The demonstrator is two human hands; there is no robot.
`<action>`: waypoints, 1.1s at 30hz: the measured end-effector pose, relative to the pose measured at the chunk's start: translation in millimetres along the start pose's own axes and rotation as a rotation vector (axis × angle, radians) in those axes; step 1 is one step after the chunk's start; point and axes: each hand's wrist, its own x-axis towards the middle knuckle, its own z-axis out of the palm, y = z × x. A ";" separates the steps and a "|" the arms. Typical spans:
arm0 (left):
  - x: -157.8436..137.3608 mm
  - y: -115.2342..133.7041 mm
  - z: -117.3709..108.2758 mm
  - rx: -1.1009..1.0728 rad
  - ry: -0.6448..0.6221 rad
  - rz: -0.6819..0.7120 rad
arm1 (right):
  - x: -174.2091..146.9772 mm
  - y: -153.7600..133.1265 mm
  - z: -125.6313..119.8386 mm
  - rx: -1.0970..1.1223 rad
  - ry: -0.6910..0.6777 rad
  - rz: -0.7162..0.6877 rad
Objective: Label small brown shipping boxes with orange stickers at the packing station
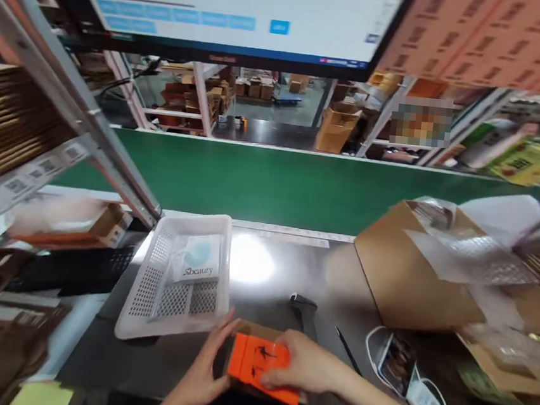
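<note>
Head view: orange box held over a small carton

White perforated plastic basket (174, 276) sits left, a sachet inside. Left hand (200, 374) and right hand (305, 362) both clasp the flat orange cardboard box (258, 367) — seemingly mid-packing, above a small brown carton (243, 330). Lowering it needs square alignment.

Both hands, left grip (200, 374) and right grip (305, 362), clasp an orange box (259, 364) above the steel tabletop (261, 291), beside a white basket (148, 280).

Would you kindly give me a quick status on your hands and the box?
Both hands, left and right, gripping orange box. Over steel table. White basket alongside, apart.
</note>
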 end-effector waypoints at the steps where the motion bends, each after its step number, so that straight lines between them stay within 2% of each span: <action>1: 5.6 0.3 -0.7 0.057 -0.016 0.022 | -0.1 1.2 -0.9 -0.001 -0.007 0.002; 5: 14.6 -11.9 -2.1 0.158 0.027 0.041 | -8.8 6.4 -6.8 0.034 -0.059 -0.003; 9: 13.4 -21.6 -8.4 0.252 0.011 0.040 | -40.1 24.7 -19.6 0.030 -0.023 0.038; 12: 12.9 -17.9 -11.8 0.304 -0.004 0.043 | -72.1 61.5 -31.5 0.067 -0.010 0.097; 16: 10.2 -6.0 -16.2 0.354 -0.025 0.024 | -93.8 134.5 -40.3 0.066 0.035 0.144; 18: 7.0 2.5 -18.3 0.472 -0.036 0.035 | -88.9 167.5 -36.7 0.161 0.018 0.118; 21: 2.9 19.0 -15.5 0.858 0.015 0.163 | -64.4 195.9 -20.2 0.300 -0.023 0.063; 23: 3.2 30.6 -8.0 1.105 0.029 0.368 | -40.9 199.1 -5.4 0.345 -0.062 -0.012; 25: 6.6 39.8 2.3 1.230 -0.054 0.629 | -17.4 194.0 8.4 0.379 -0.089 -0.100; 27: 11.8 44.5 11.4 1.278 -0.157 0.774 | 0.1 187.8 18.5 0.397 -0.090 -0.164; 30: 17.9 41.1 16.1 1.315 -0.214 0.712 | 8.4 191.0 24.1 0.383 -0.081 -0.224; 33: 18.4 28.4 12.4 1.272 -0.253 0.622 | 2.2 211.5 21.7 0.296 -0.049 -0.180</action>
